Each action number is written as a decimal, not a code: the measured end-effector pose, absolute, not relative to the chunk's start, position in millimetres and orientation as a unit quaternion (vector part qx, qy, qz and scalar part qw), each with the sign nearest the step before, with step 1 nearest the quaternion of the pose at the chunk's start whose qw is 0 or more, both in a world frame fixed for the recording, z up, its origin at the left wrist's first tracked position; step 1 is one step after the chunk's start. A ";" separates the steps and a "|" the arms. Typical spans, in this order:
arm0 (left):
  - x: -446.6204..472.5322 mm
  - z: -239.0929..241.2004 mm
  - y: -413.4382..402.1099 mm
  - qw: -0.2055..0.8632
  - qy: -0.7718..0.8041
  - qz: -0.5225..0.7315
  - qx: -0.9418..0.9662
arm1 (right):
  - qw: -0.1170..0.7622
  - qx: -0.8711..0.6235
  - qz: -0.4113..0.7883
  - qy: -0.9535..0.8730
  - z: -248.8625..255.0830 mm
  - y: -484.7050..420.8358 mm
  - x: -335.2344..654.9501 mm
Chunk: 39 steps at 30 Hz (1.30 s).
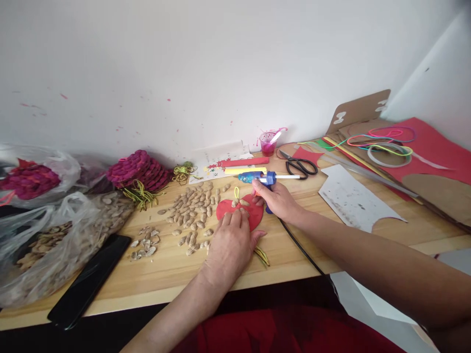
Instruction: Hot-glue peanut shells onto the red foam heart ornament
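A blue hot glue gun (270,179) with a white glue stick out of its back is gripped in my right hand (278,200), its nozzle pointing left. Beneath it lies a red cutout (256,212), heart-like in outline, with a yellow loop (237,192) at its top. My left hand (232,240) rests on this cutout, fingers laid forward and thumb out to the side. Just beyond its fingertips a couple of peanuts (241,202) sit on the red surface; the lower part is hidden under the hand. Yellow-green strands (262,256) stick out by the thumb.
Loose peanuts (193,206) and broken shells (146,245) lie to the left, near a black phone (90,279) and plastic bags (79,233). Black-handled scissors (301,166) and a cup of pink paint (268,144) stand behind. The gun's black cord (300,245) crosses the table edge.
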State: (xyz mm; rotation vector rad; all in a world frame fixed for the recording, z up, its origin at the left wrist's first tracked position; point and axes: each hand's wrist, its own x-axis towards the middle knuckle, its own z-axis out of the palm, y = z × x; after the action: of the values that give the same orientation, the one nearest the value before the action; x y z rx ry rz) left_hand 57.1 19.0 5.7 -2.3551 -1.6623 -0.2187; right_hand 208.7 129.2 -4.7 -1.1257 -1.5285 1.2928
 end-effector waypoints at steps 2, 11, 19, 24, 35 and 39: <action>59.0 7.7 19.6 0.129 -0.570 -0.060 -0.809 | 0.408 -0.456 0.513 -0.602 -4.5 128.9 208.7; 60.4 12.4 21.1 0.129 -0.567 -0.044 -0.813 | 0.415 -0.453 0.535 -0.580 -6.7 131.2 209.5; 59.9 9.7 23.2 0.117 -0.564 -0.059 -0.815 | 0.412 -0.448 0.567 -0.555 6.7 126.3 209.9; 60.1 8.9 25.4 0.097 -0.572 -0.070 -0.812 | 0.426 -0.443 0.572 -0.543 5.2 127.3 209.4; 61.0 12.1 24.5 0.095 -0.569 -0.072 -0.814 | 0.504 -0.428 0.538 -0.522 5.2 128.1 204.7; 61.8 12.7 23.2 0.088 -0.573 -0.075 -0.811 | 0.493 -0.456 0.502 -0.545 4.5 127.5 203.8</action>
State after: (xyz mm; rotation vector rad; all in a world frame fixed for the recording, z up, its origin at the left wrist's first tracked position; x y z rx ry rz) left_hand 61.8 23.2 12.7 -2.4146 -1.7058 -0.2234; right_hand 203.8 127.5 4.5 -1.1075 -1.3224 1.2177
